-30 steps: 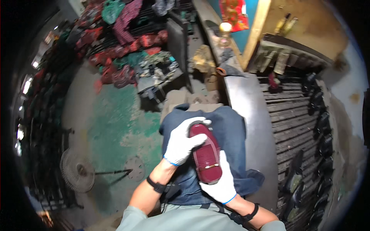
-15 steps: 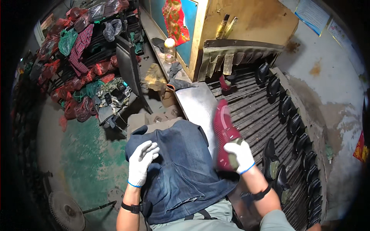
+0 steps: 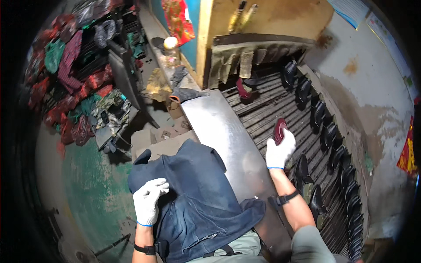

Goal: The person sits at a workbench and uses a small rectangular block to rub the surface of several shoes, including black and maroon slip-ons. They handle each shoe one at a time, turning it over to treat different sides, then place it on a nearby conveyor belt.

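My right hand [image 3: 280,151], in a white glove with a blue cuff edge, holds a dark red shoe [image 3: 279,128] above the slatted conveyor [image 3: 258,114]. Only the upper end of the shoe shows; the glove hides the rest. Over the left side of the dark blue cloth [image 3: 188,179] on my lap is my left hand [image 3: 149,201], gloved in white too. Its fingers are loosely bent, with nothing in them. Another dark red shoe [image 3: 243,88] rests at the conveyor's far end, by a hanging flap curtain [image 3: 272,57].
Black shoes [image 3: 328,135] line the conveyor's right side, and more [image 3: 301,171] lie beside my right forearm. A metal ledge [image 3: 221,127] runs between my lap and the slats. Grey gloves [image 3: 186,94] and a jar [image 3: 171,52] sit at its far end. Bagged items [image 3: 83,127] fill a rack at left.
My right hand has carried the red shoe from above the metal ledge rightward over the slats, and its angle has changed. My left hand's fingers have curled slightly. The whole view has shifted.
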Motion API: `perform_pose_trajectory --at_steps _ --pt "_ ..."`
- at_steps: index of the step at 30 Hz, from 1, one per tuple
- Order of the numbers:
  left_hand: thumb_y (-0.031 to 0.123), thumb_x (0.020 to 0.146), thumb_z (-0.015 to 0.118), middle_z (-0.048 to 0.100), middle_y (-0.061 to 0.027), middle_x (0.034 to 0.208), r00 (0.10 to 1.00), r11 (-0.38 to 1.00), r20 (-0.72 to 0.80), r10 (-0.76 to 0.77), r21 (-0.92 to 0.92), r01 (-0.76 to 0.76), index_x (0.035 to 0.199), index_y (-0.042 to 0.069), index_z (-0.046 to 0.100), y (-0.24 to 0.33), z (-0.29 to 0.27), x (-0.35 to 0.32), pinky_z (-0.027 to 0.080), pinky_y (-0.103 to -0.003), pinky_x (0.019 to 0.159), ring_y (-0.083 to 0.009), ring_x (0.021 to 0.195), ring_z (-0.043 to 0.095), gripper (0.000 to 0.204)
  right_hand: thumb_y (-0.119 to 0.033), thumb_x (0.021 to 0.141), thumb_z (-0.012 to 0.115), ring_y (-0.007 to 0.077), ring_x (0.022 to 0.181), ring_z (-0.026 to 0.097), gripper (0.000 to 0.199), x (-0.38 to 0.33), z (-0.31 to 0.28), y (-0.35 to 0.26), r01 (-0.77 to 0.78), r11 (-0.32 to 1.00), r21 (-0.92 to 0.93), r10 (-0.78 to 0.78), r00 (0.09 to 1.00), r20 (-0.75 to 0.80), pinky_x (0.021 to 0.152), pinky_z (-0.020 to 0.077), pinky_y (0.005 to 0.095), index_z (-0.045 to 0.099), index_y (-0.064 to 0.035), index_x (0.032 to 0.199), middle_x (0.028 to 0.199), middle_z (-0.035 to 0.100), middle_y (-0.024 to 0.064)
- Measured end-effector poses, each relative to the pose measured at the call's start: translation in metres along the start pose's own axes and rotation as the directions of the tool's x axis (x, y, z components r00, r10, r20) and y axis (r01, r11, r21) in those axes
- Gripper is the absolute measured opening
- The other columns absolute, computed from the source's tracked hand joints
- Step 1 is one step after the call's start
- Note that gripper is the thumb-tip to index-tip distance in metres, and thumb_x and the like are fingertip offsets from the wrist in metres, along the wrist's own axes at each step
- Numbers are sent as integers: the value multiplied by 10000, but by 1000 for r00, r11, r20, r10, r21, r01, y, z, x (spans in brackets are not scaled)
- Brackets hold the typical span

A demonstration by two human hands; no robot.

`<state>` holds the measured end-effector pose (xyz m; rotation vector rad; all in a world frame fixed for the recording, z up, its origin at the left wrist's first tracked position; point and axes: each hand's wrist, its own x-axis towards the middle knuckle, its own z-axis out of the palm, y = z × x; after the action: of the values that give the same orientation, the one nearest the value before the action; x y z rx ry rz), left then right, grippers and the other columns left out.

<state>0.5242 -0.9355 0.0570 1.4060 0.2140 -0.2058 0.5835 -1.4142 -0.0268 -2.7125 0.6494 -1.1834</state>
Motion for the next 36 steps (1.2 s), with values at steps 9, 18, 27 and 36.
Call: perform_pose_trajectory --at_steps 9,18,27,36 --pt "117 1082 692 784 -206 1209 995 997 -63 -76 -31 74 1057 -69 760 1 25 15 676 -411 869 -272 997 791 200 -369 1026 777 245 959 662 990 142 242 -27 -760 314 570 506 641 577 813 547 375 190 -154 1795 1242 675 165" --pt "305 1087 732 736 -240 1358 995 992 46 -89 -80 93 1260 -83 707 6 33 23 650 -457 1000 -339 1165 772 426 -125 988 644 234 568 650 114 122 206 -101 -778 -428 459 309 352 884 522 545 370 602 -59 1071 825 664 103" --pt "316 1112 662 648 -224 1497 941 690 205 -268 -641 337 1602 -56 452 12 83 49 646 -547 1058 -386 1259 729 650 -119 1030 679 145 903 684 374 -32 -22 -117 -676 48 736 -102 729 677 819 575 287 666 16 1378 1118 739 76" --pt "335 868 947 688 -200 1448 963 877 73 -260 -400 267 1550 -70 523 -6 45 -42 599 -477 1078 -327 1256 724 900 -484 786 926 523 1470 528 1189 104 244 -60 -632 740 229 419 700 579 1216 463 539 334 -79 1735 1606 496 391"
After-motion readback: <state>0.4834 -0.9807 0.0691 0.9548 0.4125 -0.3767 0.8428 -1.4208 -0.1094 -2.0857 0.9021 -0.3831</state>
